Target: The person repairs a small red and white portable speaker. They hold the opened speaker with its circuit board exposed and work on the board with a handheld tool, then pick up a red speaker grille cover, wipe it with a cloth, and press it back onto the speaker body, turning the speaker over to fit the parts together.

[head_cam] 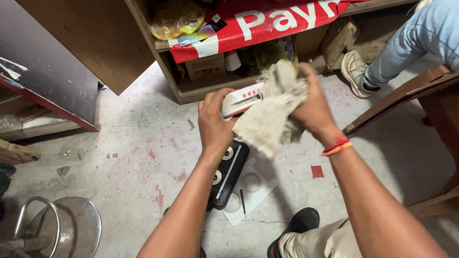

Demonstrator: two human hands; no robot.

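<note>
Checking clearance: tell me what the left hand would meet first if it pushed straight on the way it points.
The left hand points up-frame; beyond the white-and-red device it holds, the wooden shelf's bottom board likely comes first, though depth is unclear.

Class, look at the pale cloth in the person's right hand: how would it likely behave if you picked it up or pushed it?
The cloth is probably floppy: it bunches in the right hand and sags below it. It likely weighs little, since it hangs from one grip. Pushed, it would probably crumple, not slide, unlike the rigid white and red device in the left hand.

We see a stained grey concrete floor (134, 157), a cluttered brown wooden shelf (189, 91) and a wooden chair (411, 93).
</note>
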